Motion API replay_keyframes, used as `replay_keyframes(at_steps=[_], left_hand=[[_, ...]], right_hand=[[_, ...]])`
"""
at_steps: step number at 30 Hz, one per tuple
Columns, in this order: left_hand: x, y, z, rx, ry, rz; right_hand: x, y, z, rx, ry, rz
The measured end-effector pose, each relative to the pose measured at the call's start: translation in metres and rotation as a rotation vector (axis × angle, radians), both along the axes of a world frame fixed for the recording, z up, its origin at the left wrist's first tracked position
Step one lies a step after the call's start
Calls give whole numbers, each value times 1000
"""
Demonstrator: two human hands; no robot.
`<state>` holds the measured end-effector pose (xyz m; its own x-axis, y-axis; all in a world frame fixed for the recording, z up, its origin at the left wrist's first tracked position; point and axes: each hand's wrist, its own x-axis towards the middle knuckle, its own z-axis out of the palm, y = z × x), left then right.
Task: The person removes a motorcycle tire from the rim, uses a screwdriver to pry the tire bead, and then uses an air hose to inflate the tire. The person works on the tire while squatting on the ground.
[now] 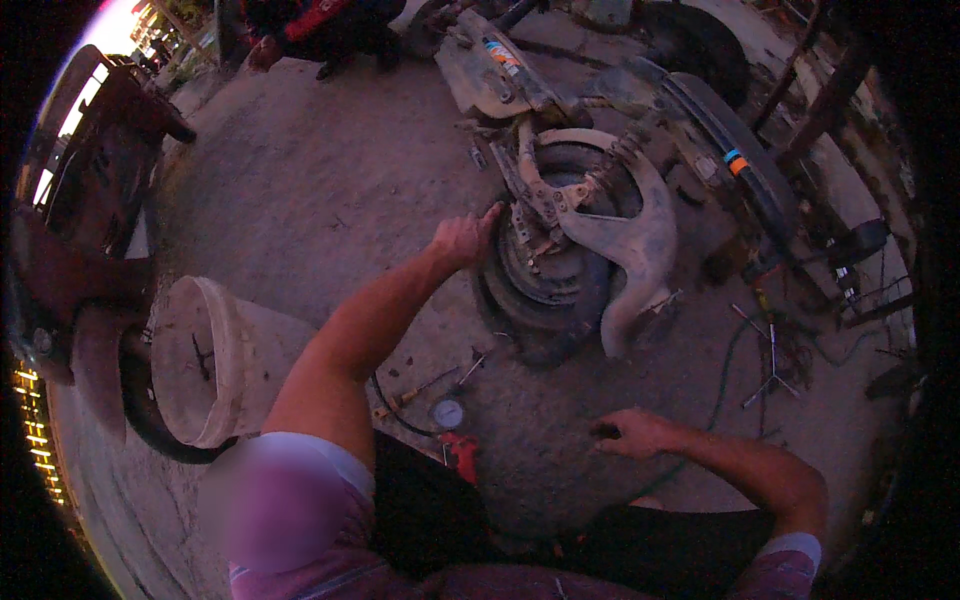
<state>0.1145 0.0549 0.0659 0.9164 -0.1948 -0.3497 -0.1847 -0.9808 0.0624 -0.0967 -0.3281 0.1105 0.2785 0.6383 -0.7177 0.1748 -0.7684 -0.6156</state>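
My left hand point(466, 240) reaches forward to the left edge of a black tire point(552, 335) lying flat on the ground. Its fingers are closed at the tire's edge, the index finger pointing up along it. A dusty motorcycle fender with a metal bracket point(625, 235) rests on top of the wheel, a coil spring point(628, 145) beside it. Low over the ground, nearer to me, my right hand point(635, 434) has its fingers curled toward the thumb. A dark spot shows between them, too small to make out.
A whitish bucket point(215, 360) lies tipped on the left. Near my knees are a round pressure gauge point(448, 413) and a red tool point(460, 457). A three-armed wrench point(773, 372) lies right. Dusty body panels point(735, 160) stand behind. A person point(320, 25) crouches at the far left.
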Motion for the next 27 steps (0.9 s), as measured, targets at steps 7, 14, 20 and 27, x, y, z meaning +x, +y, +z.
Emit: replay_keyframes(at_steps=[7, 14, 20, 27], left_hand=[[-4, -4, 1, 81, -33, -53], [-15, 4, -11, 51, -84, -90], [-42, 19, -26, 120, 56, -59], [-90, 14, -53, 76, 248, -81]], right_hand=[[-5, -8, -13, 40, 25, -38], [-9, -14, -28, 29, -27, -3], [-16, -20, -29, 70, -51, -66], [-15, -22, -21, 129, -61, -72]])
